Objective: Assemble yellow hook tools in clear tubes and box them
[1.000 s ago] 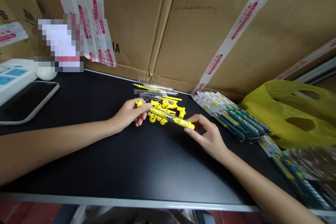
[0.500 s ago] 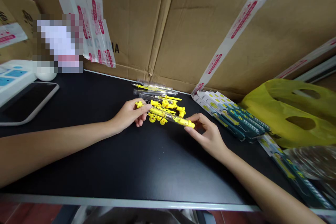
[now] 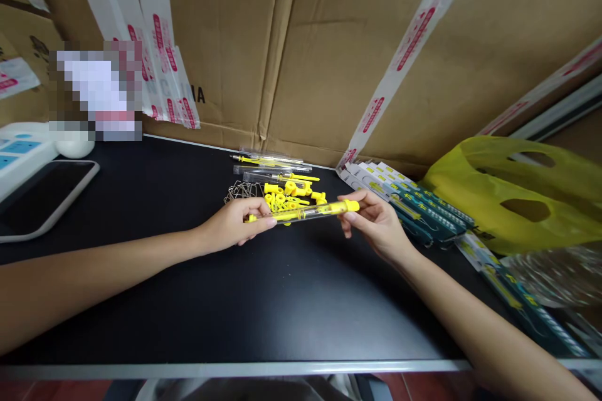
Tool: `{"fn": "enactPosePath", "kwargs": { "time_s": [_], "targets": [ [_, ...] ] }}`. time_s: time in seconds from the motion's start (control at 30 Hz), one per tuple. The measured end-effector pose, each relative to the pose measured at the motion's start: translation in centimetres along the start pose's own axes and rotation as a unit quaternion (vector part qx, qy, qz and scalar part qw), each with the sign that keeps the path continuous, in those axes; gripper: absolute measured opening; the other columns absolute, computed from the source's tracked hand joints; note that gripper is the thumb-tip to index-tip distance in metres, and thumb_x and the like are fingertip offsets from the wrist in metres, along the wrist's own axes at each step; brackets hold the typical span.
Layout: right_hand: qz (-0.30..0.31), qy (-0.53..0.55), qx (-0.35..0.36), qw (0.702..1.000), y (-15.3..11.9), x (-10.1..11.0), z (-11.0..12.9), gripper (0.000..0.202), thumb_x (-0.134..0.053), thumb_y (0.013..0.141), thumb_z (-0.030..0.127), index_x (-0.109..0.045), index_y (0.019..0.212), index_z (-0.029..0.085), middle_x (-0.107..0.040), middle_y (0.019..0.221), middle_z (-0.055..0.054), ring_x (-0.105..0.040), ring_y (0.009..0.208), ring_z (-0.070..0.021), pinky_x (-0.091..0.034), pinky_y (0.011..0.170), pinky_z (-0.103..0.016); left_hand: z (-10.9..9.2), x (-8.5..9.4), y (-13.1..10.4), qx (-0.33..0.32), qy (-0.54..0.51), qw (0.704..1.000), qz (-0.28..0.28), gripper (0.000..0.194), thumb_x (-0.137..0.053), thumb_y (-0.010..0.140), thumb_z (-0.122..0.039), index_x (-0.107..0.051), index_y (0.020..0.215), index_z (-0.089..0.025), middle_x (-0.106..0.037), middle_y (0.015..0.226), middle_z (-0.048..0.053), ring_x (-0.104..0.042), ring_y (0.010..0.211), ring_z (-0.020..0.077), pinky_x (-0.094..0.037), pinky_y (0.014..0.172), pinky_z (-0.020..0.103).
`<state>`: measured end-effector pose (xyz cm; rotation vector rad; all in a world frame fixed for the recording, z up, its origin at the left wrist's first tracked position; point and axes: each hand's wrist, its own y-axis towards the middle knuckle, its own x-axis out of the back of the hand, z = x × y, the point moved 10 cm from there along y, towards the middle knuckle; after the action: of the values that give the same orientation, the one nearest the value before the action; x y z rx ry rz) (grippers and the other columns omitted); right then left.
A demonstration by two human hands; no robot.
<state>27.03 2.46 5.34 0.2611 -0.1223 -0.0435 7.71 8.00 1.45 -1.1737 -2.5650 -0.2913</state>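
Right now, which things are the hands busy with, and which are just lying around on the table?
In use:
left hand and right hand, each holding one end of the clear tube
loose yellow parts and spare tubes just behind it
wire clips

Just lying about:
phone
yellow bag
card packs
cardboard boxes

Both hands have lifted the clear tube (image 3: 305, 212) level.

yellow bag (image 3: 517, 200) right | phone (image 3: 42, 194) left | cardboard boxes (image 3: 305, 56) behind
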Motion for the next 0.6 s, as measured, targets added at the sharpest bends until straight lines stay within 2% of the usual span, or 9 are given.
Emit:
{"fn": "enactPosePath", "kwargs": {
  "time_s": [0.2, 0.33, 0.6],
  "targets": [
    [0.037, -0.016, 0.015, 0.999, 0.0, -0.2, 1.0, 0.025, -0.076, 0.069, 0.026, -0.062, 0.089, 0.018, -0.063, 0.074, 0.000, -0.058, 0.055, -0.0093, -0.051, 0.046, -0.022, -1.0, -0.4, -0.2, -0.045, 0.047, 0.998, 0.022, 0.026, -0.051, 0.086, -0.039, -0.048, 0.074, -0.016, -0.041, 0.058, -0.007, -0.036, 0.049, 0.0054, -0.028, 0.048, 0.020],
    [0.037, -0.023, 0.006, 0.999, 0.1, -0.3, 0.9, 0.026, -0.076, 0.068, 0.030, -0.061, 0.086, 0.018, -0.064, 0.069, 0.000, -0.057, 0.052, -0.0099, -0.051, 0.045, -0.022, -1.6, 0.0, -0.5, -0.070, 0.093, 0.993, 0.000, 0.023, -0.056, 0.083, -0.037, -0.048, 0.077, -0.017, -0.042, 0.064, -0.007, -0.038, 0.059, 0.0075, -0.028, 0.056, 0.021],
    [0.018, -0.010, 0.013, 1.000, 0.0, -0.2, 1.0, 0.024, -0.072, 0.073, 0.029, -0.060, 0.090, 0.018, -0.064, 0.072, 0.000, -0.056, 0.051, -0.0091, -0.051, 0.045, -0.022, -1.7, -0.1, -0.5, -0.066, 0.099, 0.993, 0.004, 0.026, -0.049, 0.087, -0.041, -0.044, 0.077, -0.018, -0.038, 0.064, -0.007, -0.035, 0.059, 0.0087, -0.026, 0.056, 0.022]
  ]
}}
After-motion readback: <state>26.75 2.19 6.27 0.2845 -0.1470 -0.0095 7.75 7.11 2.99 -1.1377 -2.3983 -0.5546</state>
